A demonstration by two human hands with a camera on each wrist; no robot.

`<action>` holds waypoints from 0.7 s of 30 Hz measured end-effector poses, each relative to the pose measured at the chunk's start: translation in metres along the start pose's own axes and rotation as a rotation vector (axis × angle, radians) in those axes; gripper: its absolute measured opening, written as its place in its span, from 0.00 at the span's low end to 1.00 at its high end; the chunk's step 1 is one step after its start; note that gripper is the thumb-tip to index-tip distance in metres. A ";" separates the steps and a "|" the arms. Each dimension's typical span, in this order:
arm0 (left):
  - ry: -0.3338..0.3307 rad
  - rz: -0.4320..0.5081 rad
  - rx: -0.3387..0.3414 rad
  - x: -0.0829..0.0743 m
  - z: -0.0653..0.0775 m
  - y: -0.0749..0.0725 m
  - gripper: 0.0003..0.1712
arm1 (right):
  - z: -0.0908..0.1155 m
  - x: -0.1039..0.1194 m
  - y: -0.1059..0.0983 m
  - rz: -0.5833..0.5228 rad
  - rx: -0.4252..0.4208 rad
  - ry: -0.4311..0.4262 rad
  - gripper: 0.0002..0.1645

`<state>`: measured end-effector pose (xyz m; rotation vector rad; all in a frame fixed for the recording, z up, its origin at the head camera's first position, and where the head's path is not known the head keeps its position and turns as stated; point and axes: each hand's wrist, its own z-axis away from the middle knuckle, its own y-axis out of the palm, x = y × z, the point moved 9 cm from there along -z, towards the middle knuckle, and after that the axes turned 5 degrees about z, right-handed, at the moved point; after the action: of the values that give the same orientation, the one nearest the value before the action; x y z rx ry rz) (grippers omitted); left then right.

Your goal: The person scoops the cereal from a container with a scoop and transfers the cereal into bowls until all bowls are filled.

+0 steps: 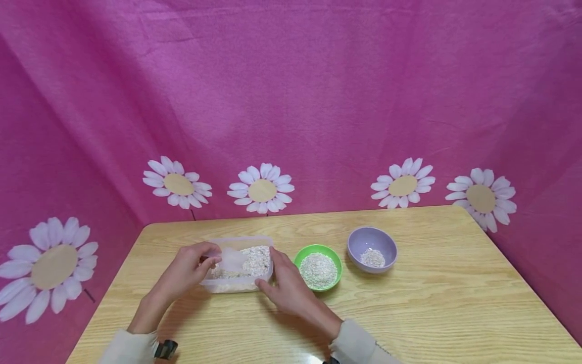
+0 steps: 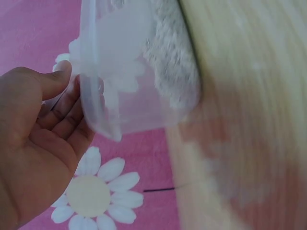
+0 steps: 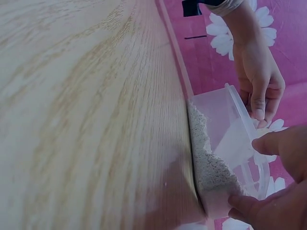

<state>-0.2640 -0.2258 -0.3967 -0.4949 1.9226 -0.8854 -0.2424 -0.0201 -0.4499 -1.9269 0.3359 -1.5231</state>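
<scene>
A clear plastic container [image 1: 234,286] of pale oat flakes [image 1: 256,260] stands on the table at the left. My left hand [image 1: 190,265] pinches the end of a translucent plastic scoop [image 1: 233,260] over the container's left part. The scoop's blade reaches down inside, toward the flakes, and shows through the wall in the right wrist view. My right hand [image 1: 293,285] holds the container's right end, thumb at the near side and fingers along the end wall. Just right of that hand sits a green bowl [image 1: 338,273] well filled with flakes.
A purple bowl [image 1: 356,242] with a small heap of flakes stands right of the green one, farther back. The wooden table [image 1: 432,303] ends at a pink cloth [image 1: 318,101] with printed daisies, hanging behind and at both sides.
</scene>
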 end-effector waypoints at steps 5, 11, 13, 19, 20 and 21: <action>-0.055 0.084 0.009 0.003 0.003 0.013 0.05 | 0.000 0.003 0.002 0.006 -0.006 -0.009 0.51; -0.082 0.162 -0.003 0.003 0.006 0.018 0.07 | 0.000 0.003 0.002 0.010 -0.013 -0.003 0.50; -0.088 0.164 -0.005 0.003 0.006 0.020 0.07 | 0.000 0.003 0.002 0.007 -0.013 0.000 0.50; -0.092 0.153 -0.013 0.003 0.005 0.023 0.07 | 0.001 0.004 0.001 0.016 -0.012 0.000 0.50; -0.090 0.153 -0.012 0.002 0.005 0.024 0.07 | 0.001 0.003 0.001 0.019 -0.013 -0.001 0.50; -0.089 0.151 -0.011 0.002 0.005 0.024 0.07 | 0.001 0.003 0.001 0.022 -0.014 -0.003 0.49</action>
<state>-0.2601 -0.2127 -0.4173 -0.3838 1.8579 -0.7433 -0.2407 -0.0225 -0.4477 -1.9303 0.3668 -1.5068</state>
